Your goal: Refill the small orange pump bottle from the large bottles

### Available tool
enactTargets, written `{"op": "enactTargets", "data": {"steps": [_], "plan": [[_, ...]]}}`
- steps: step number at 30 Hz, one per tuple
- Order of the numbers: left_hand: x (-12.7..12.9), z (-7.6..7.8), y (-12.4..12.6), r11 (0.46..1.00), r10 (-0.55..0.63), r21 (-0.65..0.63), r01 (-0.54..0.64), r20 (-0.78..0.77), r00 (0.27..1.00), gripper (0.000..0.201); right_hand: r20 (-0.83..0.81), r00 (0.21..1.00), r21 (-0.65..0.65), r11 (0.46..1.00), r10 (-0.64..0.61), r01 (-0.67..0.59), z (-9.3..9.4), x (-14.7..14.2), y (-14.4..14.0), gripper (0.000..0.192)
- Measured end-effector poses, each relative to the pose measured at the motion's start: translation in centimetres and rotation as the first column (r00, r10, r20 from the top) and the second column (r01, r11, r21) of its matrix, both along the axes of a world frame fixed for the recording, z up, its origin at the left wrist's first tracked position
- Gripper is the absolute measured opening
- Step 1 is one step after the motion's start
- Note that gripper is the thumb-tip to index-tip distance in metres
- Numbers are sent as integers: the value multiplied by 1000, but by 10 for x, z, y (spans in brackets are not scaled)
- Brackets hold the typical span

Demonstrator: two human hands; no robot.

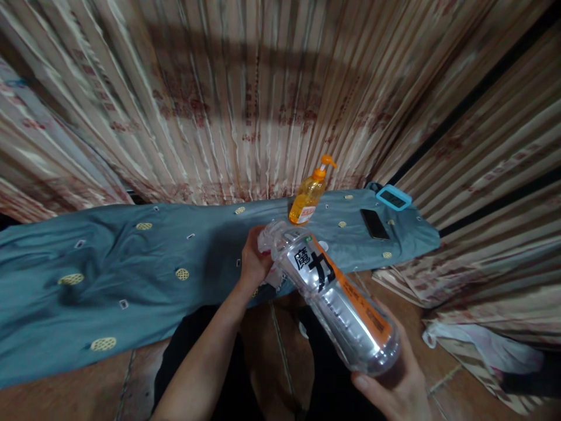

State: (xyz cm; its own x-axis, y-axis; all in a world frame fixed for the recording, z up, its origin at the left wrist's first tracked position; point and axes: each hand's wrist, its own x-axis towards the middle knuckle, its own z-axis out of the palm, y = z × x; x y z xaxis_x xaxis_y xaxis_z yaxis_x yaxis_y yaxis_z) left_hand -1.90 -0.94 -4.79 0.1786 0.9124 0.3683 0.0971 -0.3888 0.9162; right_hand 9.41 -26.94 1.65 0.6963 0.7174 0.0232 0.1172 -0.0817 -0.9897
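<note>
A clear plastic bottle (337, 295) with an orange and white label lies tilted in front of me, neck pointing away. My right hand (397, 383) cradles its base from below. My left hand (254, 263) is closed around the neck end, where a crumpled clear wrapper or cap area (274, 234) shows. Both hands hover just above the near edge of a surface covered with blue-grey cloth (109, 275).
An orange pump bottle (309, 196) stands on the cloth behind the clear bottle. A dark phone (374, 224) and a light-blue framed device (393, 197) lie to the right. Striped curtains (245, 99) hang all around. White fabric (482, 348) lies on the floor at right.
</note>
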Motion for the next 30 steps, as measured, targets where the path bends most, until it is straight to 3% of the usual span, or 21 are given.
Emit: {"op": "enactTargets", "data": {"steps": [3,7,13,25,30], "plan": [[0,-2,1,1000,-2,-5,1,-8,1000,49,67,998,-37,999,2,0,-1,4,-3,92],[0,-3,1,1000,2,-6,-2,-9,1000,48,181,978,-36,995,102,-97,-6,13,-7,92],[3,-4,1,1000,12,-7,-12,50,999,48,151,988,-64,998,29,-19,-3,4,-5,90],[4,-1,-1,999,32,-17,-31,35,999,48,161,986,-56,998,35,-26,5,-1,-3,85],[4,3,-2,999,29,-21,-29,38,999,47,145,988,-38,998,54,-49,-2,8,-6,89]]}}
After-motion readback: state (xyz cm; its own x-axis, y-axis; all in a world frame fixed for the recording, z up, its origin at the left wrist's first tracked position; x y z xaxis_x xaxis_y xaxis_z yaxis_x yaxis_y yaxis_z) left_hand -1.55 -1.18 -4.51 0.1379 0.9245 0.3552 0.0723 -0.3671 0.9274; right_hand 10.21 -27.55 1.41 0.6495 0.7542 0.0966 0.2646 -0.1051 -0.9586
